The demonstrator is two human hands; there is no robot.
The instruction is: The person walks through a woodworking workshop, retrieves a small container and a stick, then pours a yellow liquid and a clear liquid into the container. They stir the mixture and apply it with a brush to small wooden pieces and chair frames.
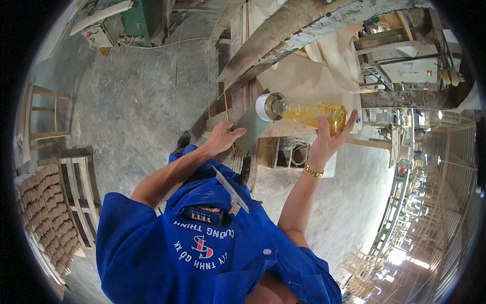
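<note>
My right hand (329,139) is wrapped around the base of a clear bottle (309,112) with yellow liquid in it. The bottle is tipped over, its neck at the mouth of a small can (267,106) with a white label. Whether liquid is flowing cannot be made out. The can stands at the edge of a dark grey-green flat piece (249,126). Beside that piece, my left hand (223,138) has curled fingers, its thumb pointing right. A thin orange stick (226,105) rises from the fingers, which seem closed on it; its lower part is hidden.
A heavy, worn beam (283,43) crosses above the pale work surface (304,76). Underneath is a wooden box-like compartment (291,154). Stacked wooden pieces (45,213) and a pallet (78,190) lie at left. A green machine (144,23) stands far left on concrete floor (136,96).
</note>
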